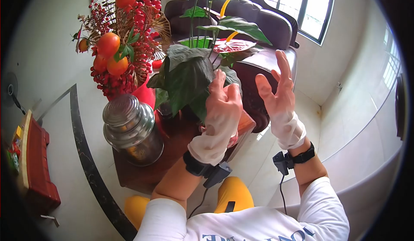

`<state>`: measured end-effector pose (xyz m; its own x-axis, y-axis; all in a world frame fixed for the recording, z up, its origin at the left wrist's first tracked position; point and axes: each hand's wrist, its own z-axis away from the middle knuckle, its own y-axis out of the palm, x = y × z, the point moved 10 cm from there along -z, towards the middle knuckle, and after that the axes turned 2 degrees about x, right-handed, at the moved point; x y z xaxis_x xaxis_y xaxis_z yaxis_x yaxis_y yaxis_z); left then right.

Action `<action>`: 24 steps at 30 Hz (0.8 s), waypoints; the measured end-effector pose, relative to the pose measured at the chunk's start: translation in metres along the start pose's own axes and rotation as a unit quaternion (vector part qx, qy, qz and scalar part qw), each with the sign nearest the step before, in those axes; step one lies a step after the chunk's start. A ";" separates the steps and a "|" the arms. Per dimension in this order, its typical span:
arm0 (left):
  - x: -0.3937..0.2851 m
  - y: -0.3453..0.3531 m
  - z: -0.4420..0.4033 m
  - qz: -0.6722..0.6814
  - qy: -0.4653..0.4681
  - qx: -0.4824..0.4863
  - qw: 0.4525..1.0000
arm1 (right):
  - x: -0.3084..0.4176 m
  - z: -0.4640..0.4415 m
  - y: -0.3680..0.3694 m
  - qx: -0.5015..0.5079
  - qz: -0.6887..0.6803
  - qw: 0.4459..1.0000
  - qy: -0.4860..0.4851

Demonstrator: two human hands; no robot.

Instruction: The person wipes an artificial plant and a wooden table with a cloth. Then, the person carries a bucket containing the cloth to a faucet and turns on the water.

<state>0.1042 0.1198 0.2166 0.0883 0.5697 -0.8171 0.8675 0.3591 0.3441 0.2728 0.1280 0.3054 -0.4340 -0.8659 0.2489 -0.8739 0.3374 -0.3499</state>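
Leafy plant [189, 81] over the far part of the red-brown table [172, 145], between the red-berried arrangement [108, 46] and the hands; broad and dark in the front leaves, brighter green higher up, with a red flower [235, 45] and its yellow spike near the top; left hand [222, 103] just in front of the lower leaves, loosely open, with fingers upward, thumb apart and nothing in the grasp; hard to tell from this angle whether touching a leaf or only overlapping it; right hand [278, 88] also open and upright, with fingers spread, free of any object, to the right of the plant and in front of the dark sofa [276, 25]; on both hands, thin translucent gloves, bunched at the wrists; below these, black wrist straps with small boxes and cables; on the near left of the table, upright, a lidded metal canister [134, 131], with the red vase [145, 93] just behind it; farther back, above the sofa, a bright window [314, 14]; at the bottom, a white shirt [246, 223] and yellow trousers [235, 192].
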 end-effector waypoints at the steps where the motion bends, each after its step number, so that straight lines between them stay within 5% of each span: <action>1: 0.003 0.001 0.004 0.029 -0.031 0.024 0.999 | -0.006 0.005 -0.004 -0.024 -0.028 0.999 0.016; 3: -0.006 -0.011 0.019 0.006 -0.035 0.036 0.999 | -0.019 0.021 -0.006 -0.048 -0.057 0.997 0.036; 6: -0.009 -0.031 0.054 0.024 -0.046 0.049 0.997 | -0.077 0.081 0.014 -0.070 -0.204 0.955 0.206; 8: -0.012 -0.043 0.078 -0.007 -0.012 0.091 0.996 | -0.075 0.119 0.039 -0.004 -0.060 0.984 0.167; 9: -0.010 -0.053 0.088 -0.035 0.041 0.091 0.994 | -0.063 0.134 0.053 -0.001 -0.100 0.988 0.116; 10: -0.006 -0.062 0.094 -0.041 0.032 0.089 0.995 | -0.060 0.135 0.077 0.106 -0.144 0.964 0.197; 14: 0.039 -0.110 0.111 -0.262 -0.103 0.096 0.955 | -0.061 0.171 0.146 0.219 0.003 0.957 0.192; 18: 0.058 -0.156 0.120 -0.467 0.013 0.073 0.881 | -0.054 0.164 0.178 0.404 0.088 0.904 0.111; 19: 0.042 -0.150 0.120 -0.480 0.087 0.060 0.871 | -0.051 0.151 0.180 0.404 0.031 0.911 0.076; 22: 0.050 -0.157 0.119 -0.539 0.023 0.093 0.837 | -0.104 0.151 0.177 0.342 0.013 0.939 0.031; 24: 0.040 -0.151 0.118 -0.518 0.117 0.081 0.844 | -0.123 0.130 0.182 0.331 0.159 0.930 -0.026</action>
<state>0.0342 0.0007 0.0772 -0.8403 0.1488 -0.5213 0.4774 0.6587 -0.5815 0.1956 0.2475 0.0940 -0.6205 -0.7842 -0.0007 -0.3688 0.2927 -0.8822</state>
